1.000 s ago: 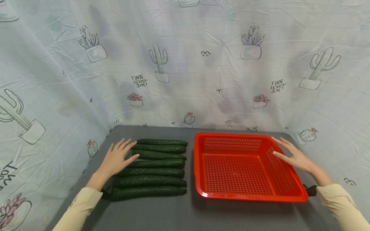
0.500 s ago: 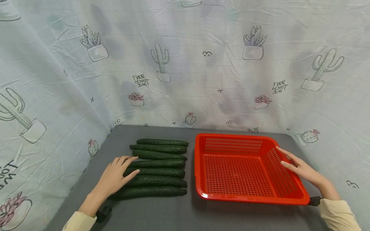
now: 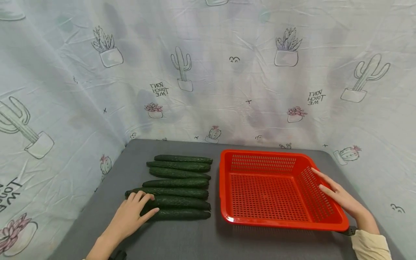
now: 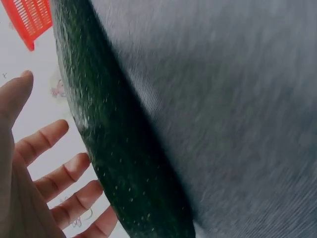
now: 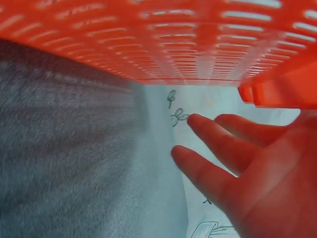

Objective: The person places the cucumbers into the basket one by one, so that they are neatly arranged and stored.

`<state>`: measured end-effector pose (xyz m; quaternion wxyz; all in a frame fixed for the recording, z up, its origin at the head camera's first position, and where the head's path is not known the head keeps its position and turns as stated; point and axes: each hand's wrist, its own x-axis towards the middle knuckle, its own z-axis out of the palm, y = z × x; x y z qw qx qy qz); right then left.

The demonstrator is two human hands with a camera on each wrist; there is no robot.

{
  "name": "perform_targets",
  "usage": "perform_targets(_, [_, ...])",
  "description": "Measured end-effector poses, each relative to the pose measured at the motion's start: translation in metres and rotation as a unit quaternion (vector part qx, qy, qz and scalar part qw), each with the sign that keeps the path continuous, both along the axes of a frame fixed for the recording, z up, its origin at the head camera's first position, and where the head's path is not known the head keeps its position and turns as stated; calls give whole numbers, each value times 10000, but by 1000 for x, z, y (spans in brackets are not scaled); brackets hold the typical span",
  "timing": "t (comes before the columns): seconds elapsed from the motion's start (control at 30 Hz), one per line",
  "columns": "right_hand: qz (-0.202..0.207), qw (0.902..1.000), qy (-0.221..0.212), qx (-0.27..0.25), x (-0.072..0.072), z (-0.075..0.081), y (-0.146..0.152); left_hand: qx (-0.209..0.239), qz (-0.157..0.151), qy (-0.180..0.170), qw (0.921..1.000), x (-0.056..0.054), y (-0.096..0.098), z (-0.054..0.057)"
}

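Observation:
Several dark green cucumbers [image 3: 182,182] lie side by side in a column on the grey table. My left hand [image 3: 131,216] is over the left ends of the nearest cucumbers, its fingers spread and slightly bent. In the left wrist view its fingers [image 4: 74,168] are beside one cucumber [image 4: 114,134], not wrapped round it; whether the tips touch it I cannot tell. My right hand [image 3: 346,198] rests at the right rim of a red plastic basket [image 3: 279,224]. In the right wrist view, several of its fingers [image 5: 218,139] extend loosely outside the basket, below the rim; its thumb is hidden there.
The grey table [image 3: 182,242] is bounded by pale cactus-print cloth [image 3: 208,79] at the back and sides. The basket stands right of the cucumbers, with a narrow strip of table between them.
My left hand has moved nearer, from the far cucumbers to the closest ones, and lower. The right hand has shifted slightly nearer along the basket's right rim.

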<state>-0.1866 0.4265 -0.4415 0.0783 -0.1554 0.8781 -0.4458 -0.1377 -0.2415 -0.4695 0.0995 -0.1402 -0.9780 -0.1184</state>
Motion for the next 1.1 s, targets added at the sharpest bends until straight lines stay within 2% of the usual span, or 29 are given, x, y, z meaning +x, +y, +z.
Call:
perform_targets(0.2, [-20,9976,-572,-381,1,1,-1,-84,-68,-115,9999,7,3,-4])
perform_targets(0.3, [-79,9983,-529,-214,1,-1,-1,-136,-150,-214,9996,8,4,-6])
perform_targets(0.4, [-56,9985,-481,-254,1,-3,0,-149,-259,-201,9994,10,5,-7])
perform_targets(0.63, [57,9966,-679,-461,-3,-3,3,-190,-357,-11,9992,12,6,-11])
perform_targets(0.77, [100,9924,-913,-816,-2,-1,3,-341,-458,238,9981,13,7,-14])
perform_targets(0.87, [135,9920,-857,-912,-1,-2,1,-522,-493,503,9962,14,5,-14])
perform_targets(0.97, [131,9947,-614,-819,-1,-4,-2,-646,-482,707,9942,15,4,-13])
perform_targets(1.1, [97,9937,-615,-930,1,-6,-2,-666,-403,700,9945,18,5,-11])
